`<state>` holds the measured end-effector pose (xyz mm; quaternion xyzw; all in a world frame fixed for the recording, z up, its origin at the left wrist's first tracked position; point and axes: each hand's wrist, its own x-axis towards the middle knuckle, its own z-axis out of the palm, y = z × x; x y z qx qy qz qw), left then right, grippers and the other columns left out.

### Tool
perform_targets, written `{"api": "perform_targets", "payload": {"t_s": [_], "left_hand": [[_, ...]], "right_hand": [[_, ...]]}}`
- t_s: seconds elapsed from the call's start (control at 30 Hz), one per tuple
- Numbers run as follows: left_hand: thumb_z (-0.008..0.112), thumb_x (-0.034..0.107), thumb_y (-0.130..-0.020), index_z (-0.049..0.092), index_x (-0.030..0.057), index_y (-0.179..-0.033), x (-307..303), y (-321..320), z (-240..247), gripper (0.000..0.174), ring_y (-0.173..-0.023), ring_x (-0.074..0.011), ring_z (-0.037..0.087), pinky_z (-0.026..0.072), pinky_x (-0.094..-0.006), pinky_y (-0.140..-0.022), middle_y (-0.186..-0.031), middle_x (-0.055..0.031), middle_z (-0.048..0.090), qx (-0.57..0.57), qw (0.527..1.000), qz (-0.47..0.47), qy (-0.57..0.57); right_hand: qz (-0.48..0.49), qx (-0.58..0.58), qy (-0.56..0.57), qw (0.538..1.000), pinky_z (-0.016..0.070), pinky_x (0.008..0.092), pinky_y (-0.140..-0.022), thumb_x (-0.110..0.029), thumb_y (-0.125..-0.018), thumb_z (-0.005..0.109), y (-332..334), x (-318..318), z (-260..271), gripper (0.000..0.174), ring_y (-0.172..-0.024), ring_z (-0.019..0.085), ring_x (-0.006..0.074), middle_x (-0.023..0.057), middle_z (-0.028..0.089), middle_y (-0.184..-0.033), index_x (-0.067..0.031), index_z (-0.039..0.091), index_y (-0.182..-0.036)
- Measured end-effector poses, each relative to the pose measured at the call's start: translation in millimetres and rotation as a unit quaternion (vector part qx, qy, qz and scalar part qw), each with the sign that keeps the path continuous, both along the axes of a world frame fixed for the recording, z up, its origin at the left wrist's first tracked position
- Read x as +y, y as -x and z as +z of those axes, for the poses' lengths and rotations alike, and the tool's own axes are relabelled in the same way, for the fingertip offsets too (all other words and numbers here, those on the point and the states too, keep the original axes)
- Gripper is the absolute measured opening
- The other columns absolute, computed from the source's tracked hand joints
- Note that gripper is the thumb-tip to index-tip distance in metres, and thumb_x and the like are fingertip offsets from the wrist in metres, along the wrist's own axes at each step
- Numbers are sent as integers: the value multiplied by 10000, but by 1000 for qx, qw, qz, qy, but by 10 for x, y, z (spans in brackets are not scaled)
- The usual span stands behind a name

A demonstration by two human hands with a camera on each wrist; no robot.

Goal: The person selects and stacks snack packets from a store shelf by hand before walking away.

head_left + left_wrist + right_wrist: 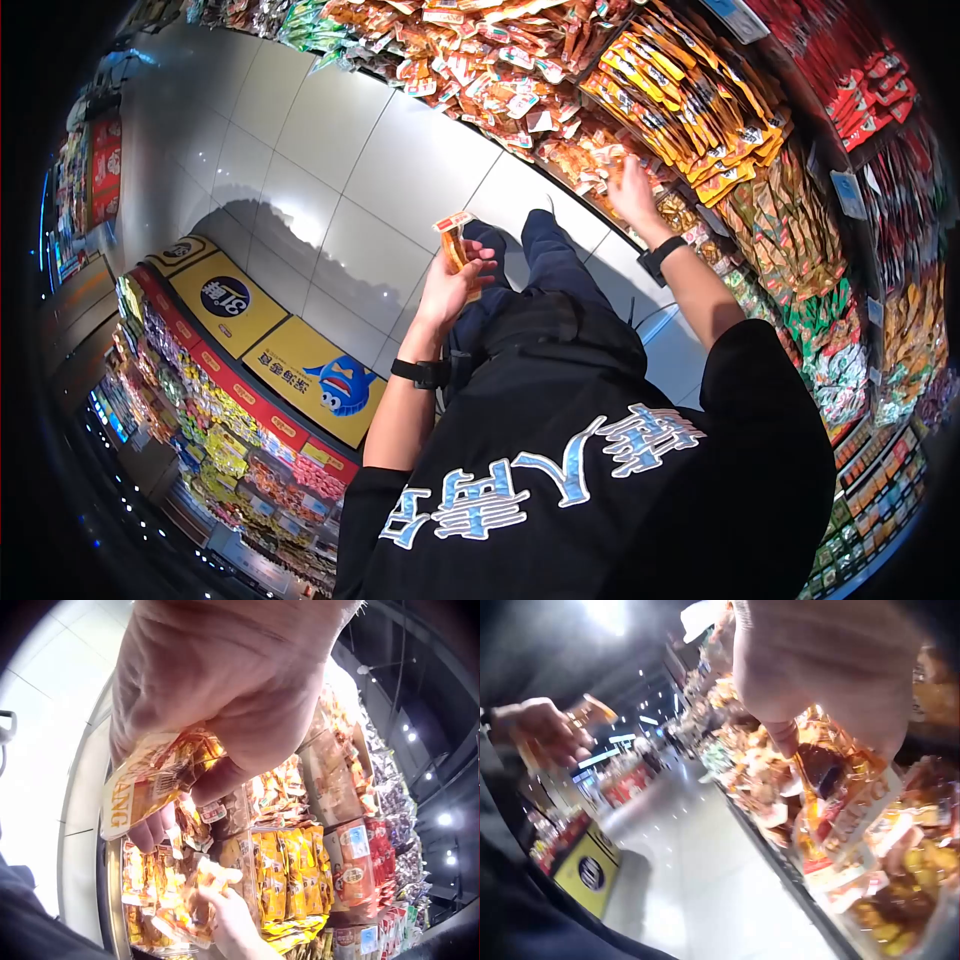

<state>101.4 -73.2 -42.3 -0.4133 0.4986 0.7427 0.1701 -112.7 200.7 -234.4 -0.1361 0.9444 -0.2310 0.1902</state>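
Observation:
My left hand (450, 285) grips a small orange snack packet (455, 245) with a red and white top, held over the floor in front of my legs. In the left wrist view the packet (154, 780) shows large letters beside the palm. My right hand (632, 195) is at the edge of the shelf of loose orange-red packets (510, 80). The right wrist view shows a clear packet (844, 802) with a dark piece inside, pinched between the thumb and fingers of the right hand (825, 667), just above other packets.
Rows of yellow packets (680, 90) hang right of the loose ones, with red packets (860, 80) farther right. At the left stands a curved display with a yellow panel (285, 360) and sweets on top. Pale floor tiles (370, 190) lie between.

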Motion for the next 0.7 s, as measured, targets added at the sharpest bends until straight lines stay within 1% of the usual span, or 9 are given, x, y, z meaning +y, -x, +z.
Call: {"api": "perform_targets", "payload": {"t_s": [0.03, 0.07, 0.1, 0.17, 0.23, 0.33, 0.4, 0.53, 0.7], "left_hand": [[458, 2, -969, 462, 8, -1176, -13, -41, 1, 207, -1033, -244, 629, 536, -378, -883, -1139, -140, 618, -4, 1000, 2, 1], [461, 5, -969, 463, 9, -1176, -26, -78, -2, 207, -1032, -243, 629, 535, -377, -881, -1139, -138, 618, -9, 1000, 4, 2], [464, 8, -969, 464, 10, -1176, -36, -113, -8, 207, -1031, -241, 629, 534, -375, -880, -1139, -136, 619, -14, 1000, 6, 4], [469, 9, -966, 465, 10, -1178, -43, -177, -1, 212, -1030, -238, 629, 532, -370, -876, -1132, -130, 620, -30, 999, 1, 13], [476, 3, -959, 467, 10, -1182, -70, -217, 7, 223, -1018, -229, 633, 537, -361, -860, -1120, -121, 623, -38, 999, 6, 19], [489, -10, -948, 470, 8, -1191, -97, -262, 0, 244, -992, -213, 643, 548, -348, -831, -1104, -110, 629, -41, 999, 23, 20], [492, -9, -947, 469, 8, -1197, -118, -289, -30, 252, -989, -211, 644, 548, -348, -830, -1102, -109, 630, -45, 999, 22, 23], [485, -1, -952, 471, 12, -1192, -120, -274, -19, 241, -996, -214, 638, 540, -347, -836, -1109, -108, 625, -42, 999, 19, 23], [483, 15, -958, 479, 27, -1173, -127, -268, -23, 215, -1015, -221, 627, 524, -349, -856, -1108, -100, 619, -41, 999, 12, 24]], "right_hand": [[3, 26, -31, 999, 463, 494, -906, -95, -819, 592, 88, 70, 30, 387, -994, 566, 454, 290, 560, -1052, 27, 421, -1144], [23, 85, -9, 996, 462, 492, -919, -62, -813, 586, 147, 225, -219, 385, -1008, 565, 452, 289, 569, -1062, 17, 433, -1157], [38, 48, -59, 996, 476, 484, -903, -74, -832, 601, 224, 314, -338, 395, -1020, 578, 437, 275, 586, -1085, 5, 455, -1191], [57, 1, -103, 993, 496, 486, -879, -125, -873, 592, 296, 435, -418, 368, -1015, 599, 423, 252, 610, -1074, -32, 466, -1205], [36, -36, -160, 986, 513, 484, -834, -229, -883, 644, 325, 431, -323, 456, -978, 626, 405, 222, 632, -1065, -57, 471, -1268], [25, 76, -209, 975, 521, 480, -784, -303, -875, 649, 267, 416, -283, 388, -900, 651, 388, 202, 669, -937, -63, 539, -1160], [7, 63, -207, 976, 522, 484, -763, -322, -876, 646, 231, 422, -163, 368, -862, 657, 391, 203, 673, -889, -61, 560, -1120], [1, 137, -186, 973, 518, 494, -731, -320, -874, 646, 145, 567, -283, 350, -821, 657, 392, 203, 674, -855, -53, 580, -1091], [-15, 87, -194, 977, 512, 486, -771, -289, -876, 640, 142, 576, -306, 331, -862, 651, 381, 194, 673, -897, -62, 574, -1109]]}}
